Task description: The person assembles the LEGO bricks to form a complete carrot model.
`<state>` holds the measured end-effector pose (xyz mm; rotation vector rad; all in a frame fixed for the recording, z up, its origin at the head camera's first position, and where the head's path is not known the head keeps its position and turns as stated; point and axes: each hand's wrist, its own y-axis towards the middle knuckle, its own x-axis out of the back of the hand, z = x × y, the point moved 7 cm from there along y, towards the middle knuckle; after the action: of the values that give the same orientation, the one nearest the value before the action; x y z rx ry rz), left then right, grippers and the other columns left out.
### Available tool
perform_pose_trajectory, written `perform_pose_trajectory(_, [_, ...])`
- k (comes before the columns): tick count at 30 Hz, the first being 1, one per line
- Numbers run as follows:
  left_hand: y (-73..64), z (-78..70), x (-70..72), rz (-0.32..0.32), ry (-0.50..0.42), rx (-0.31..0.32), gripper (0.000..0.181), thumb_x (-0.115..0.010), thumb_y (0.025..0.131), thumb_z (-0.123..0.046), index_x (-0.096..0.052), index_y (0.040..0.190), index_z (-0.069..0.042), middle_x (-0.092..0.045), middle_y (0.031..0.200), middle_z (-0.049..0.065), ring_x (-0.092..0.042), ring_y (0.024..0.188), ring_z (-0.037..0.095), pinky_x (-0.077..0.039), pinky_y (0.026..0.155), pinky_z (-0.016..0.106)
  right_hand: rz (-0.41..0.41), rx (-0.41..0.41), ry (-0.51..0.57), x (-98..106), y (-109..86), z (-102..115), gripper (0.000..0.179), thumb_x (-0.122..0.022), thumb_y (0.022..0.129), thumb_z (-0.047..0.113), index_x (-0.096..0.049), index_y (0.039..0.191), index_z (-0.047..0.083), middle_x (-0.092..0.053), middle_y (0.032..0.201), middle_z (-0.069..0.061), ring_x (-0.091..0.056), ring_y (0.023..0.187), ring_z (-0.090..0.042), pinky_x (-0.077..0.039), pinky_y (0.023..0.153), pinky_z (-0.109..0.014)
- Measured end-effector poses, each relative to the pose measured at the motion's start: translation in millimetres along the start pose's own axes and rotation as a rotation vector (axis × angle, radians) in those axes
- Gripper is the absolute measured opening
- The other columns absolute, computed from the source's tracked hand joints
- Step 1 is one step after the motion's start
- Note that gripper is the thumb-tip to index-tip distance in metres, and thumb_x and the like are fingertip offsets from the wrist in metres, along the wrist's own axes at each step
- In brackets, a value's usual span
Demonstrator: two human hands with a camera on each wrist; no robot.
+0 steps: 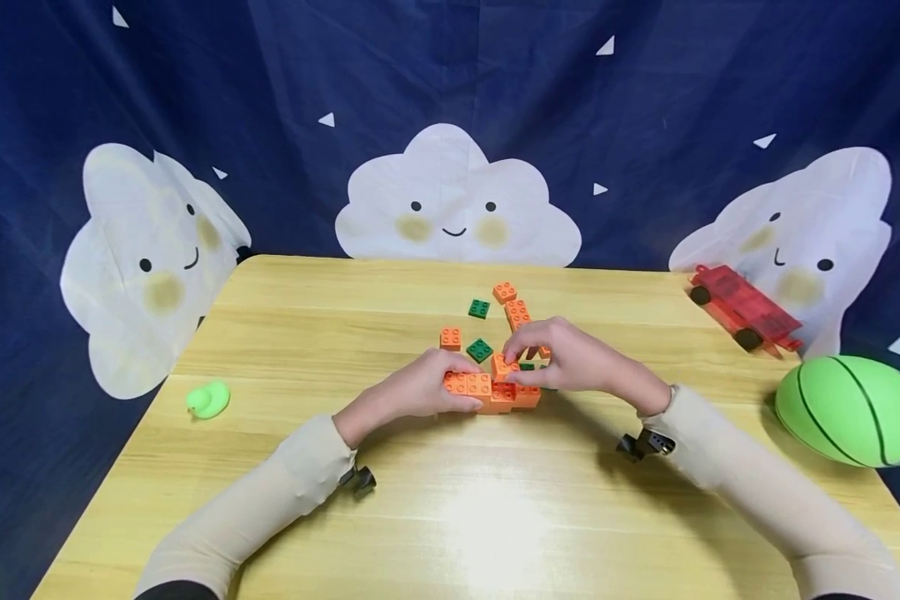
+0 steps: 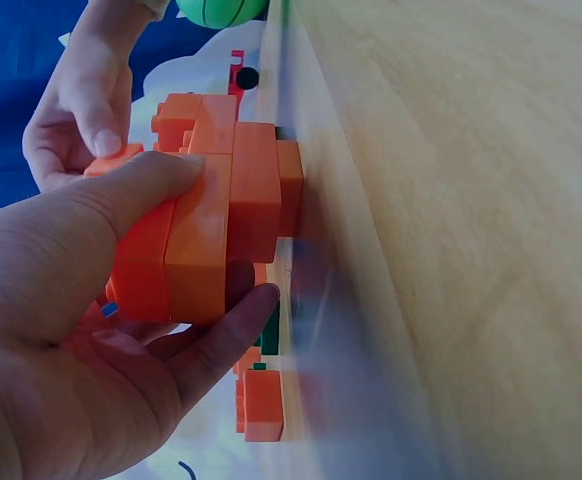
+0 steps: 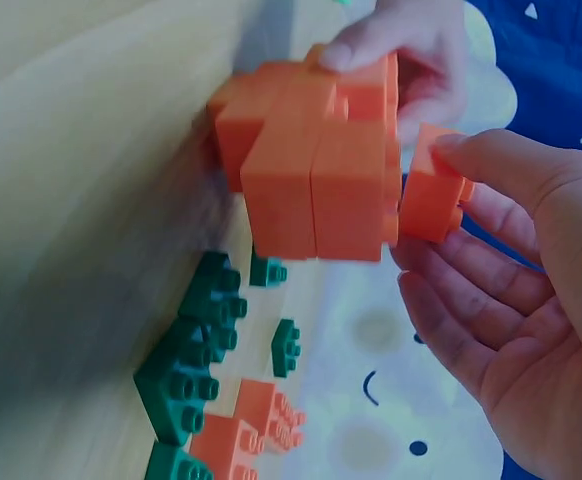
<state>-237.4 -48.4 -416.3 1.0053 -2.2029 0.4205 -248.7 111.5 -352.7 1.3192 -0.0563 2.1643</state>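
Observation:
Near the middle of the table, my left hand [image 1: 426, 385] grips a block of joined orange building bricks [image 1: 525, 398], thumb on the near side and fingers on the far side. In the left wrist view the block [image 2: 199, 240] appears stepped, several bricks deep. My right hand [image 1: 566, 360] pinches a small orange brick [image 1: 502, 368] between thumb and fingers just above the block. The right wrist view shows this brick [image 3: 433, 190] beside the studded side of the block [image 3: 316, 190]; whether they touch, I cannot tell.
Beyond the hands lie loose orange bricks [image 1: 451, 337] and green bricks [image 1: 479, 308], several more being partly hidden behind the right hand. A lime-green toy duck [image 1: 210, 400] sits at left. At right are a red toy car [image 1: 746, 308] and a green ball [image 1: 853, 412].

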Motion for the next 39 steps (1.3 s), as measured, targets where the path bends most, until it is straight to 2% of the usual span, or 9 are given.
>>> perform_pose_trajectory(9, [-0.5, -0.7, 1.0, -0.008, -0.007, -0.007, 0.036, -0.083, 0.088, -0.025, -0.075, 0.121, -0.013, -0.075, 0.116, 0.0, -0.066, 0.099, 0.008, -0.053, 0.086, 0.023, 0.018, 0.026, 0.004, -11.0, -1.6, 7.8, 0.014, -0.084, 0.086, 0.017, -0.072, 0.092, 0.011, -0.072, 0.09, 0.003, -0.068, 0.083, -0.016, -0.061, 0.074, -0.039])
perform_pose_trajectory(13, [-0.2, -1.3, 1.7, -0.007, -0.014, -0.011, 0.035, -0.083, 0.088, -0.025, -0.076, 0.12, -0.013, -0.075, 0.115, 0.0, -0.064, 0.096, 0.007, -0.053, 0.084, 0.022, 0.014, 0.039, -0.004, -13.6, -1.8, 9.1, 0.014, -0.084, 0.086, 0.017, -0.072, 0.091, 0.011, -0.072, 0.09, 0.003, -0.066, 0.083, -0.011, -0.06, 0.074, -0.038])
perform_pose_trajectory(20, [-0.2, -1.2, 1.3, 0.004, -0.018, 0.014, 0.034, -0.084, 0.087, -0.024, -0.076, 0.119, -0.015, -0.075, 0.11, -0.002, -0.061, 0.089, 0.008, -0.051, 0.078, 0.022, 0.007, 0.054, 0.007, -19.3, -3.7, 7.8, 0.013, -0.083, 0.087, 0.016, -0.071, 0.09, 0.012, -0.07, 0.086, 0.003, -0.059, 0.073, -0.011, -0.054, 0.063, -0.031])
perform_pose_trajectory(27, [-0.2, -1.1, 0.7, 0.004, -0.02, 0.014, 0.033, -0.084, 0.087, -0.023, -0.077, 0.118, -0.016, -0.075, 0.108, -0.003, -0.06, 0.088, 0.008, -0.05, 0.077, 0.022, 0.006, 0.038, 0.0, -22.7, -6.4, 6.1, 0.011, -0.083, 0.087, 0.016, -0.072, 0.09, 0.015, -0.071, 0.087, 0.007, -0.058, 0.074, -0.006, -0.052, 0.064, -0.025])
perform_pose_trajectory(32, [0.2, 0.7, -0.1, 0.003, -0.035, 0.015, 0.032, -0.084, 0.086, -0.022, -0.077, 0.117, -0.016, -0.075, 0.105, -0.003, -0.059, 0.085, 0.009, -0.05, 0.074, 0.021, -0.014, 0.027, 0.01, -22.9, -8.8, 6.2, 0.008, -0.082, 0.088, 0.017, -0.075, 0.09, 0.017, -0.075, 0.091, 0.008, -0.063, 0.077, -0.004, -0.054, 0.068, -0.022])
perform_pose_trajectory(39, [1.2, -0.4, -0.7, 0.004, -0.022, 0.002, 0.03, -0.084, 0.087, -0.021, -0.077, 0.115, -0.015, -0.074, 0.103, -0.003, -0.058, 0.082, 0.009, -0.049, 0.071, 0.021, -0.018, 0.012, 0.021, -24.7, -10.2, 7.4, 0.013, -0.082, 0.088, 0.015, -0.073, 0.08, 0.019, -0.075, 0.089, 0.006, -0.063, 0.075, -0.006, -0.053, 0.067, -0.022])
